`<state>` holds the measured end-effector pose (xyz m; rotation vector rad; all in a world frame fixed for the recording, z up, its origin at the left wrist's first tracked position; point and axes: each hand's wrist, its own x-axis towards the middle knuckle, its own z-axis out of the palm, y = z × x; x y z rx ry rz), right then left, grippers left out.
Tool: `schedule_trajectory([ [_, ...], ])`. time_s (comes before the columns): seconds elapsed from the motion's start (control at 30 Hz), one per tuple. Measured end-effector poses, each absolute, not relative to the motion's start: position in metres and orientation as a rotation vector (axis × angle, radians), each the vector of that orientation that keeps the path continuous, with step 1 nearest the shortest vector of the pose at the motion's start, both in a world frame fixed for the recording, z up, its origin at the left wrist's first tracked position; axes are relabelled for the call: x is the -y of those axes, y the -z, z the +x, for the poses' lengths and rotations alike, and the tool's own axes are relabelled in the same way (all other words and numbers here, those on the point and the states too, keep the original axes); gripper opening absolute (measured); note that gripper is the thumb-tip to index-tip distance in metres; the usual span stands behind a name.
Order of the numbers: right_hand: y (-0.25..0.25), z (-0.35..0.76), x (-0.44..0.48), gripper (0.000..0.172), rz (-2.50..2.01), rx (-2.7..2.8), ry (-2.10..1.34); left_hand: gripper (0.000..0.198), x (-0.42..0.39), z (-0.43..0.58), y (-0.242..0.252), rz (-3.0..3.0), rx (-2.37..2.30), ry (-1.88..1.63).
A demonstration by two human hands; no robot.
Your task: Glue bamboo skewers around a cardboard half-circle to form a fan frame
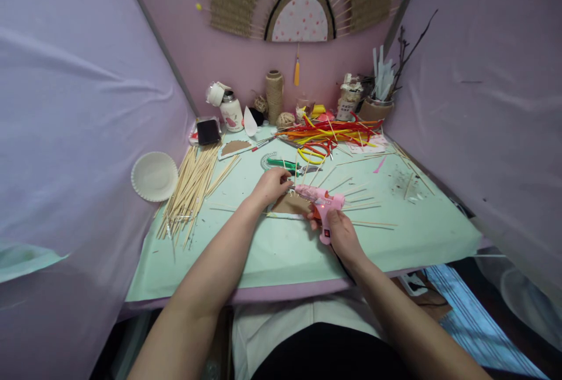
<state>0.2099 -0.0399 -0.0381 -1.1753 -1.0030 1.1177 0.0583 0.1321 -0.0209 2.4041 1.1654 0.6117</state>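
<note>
My right hand [345,236] is wrapped around the handle of a pink hot glue gun [324,203]. The gun's nozzle points left, close to the fingertips of my left hand [273,185]. Those fingers are pinched together at the upper left edge of a half-round cardboard piece [290,205], on what looks like a thin bamboo stick [284,161]; the grip itself is partly hidden. More bamboo sticks [362,199] fan out from the cardboard's curved edge. The glue gun and my right hand cover part of the cardboard.
Loose bamboo sticks [191,187] lie in a pile at left, beside a white dish [154,176]. Behind my hands are green-handled pliers [283,164], scissors [312,154] and red and yellow pipe cleaners [333,132]. A twine spool [274,96] and a bottle [232,112] stand at the back.
</note>
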Motion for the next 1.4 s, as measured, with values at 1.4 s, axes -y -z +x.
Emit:
schedule_trajectory([
  [1.4, 0.0425, 0.2132, 0.0348, 0.060, -1.070, 0.956, -1.168, 0.017, -0.1251, 0.0512, 0.0148, 2.284, -1.204, -0.634],
])
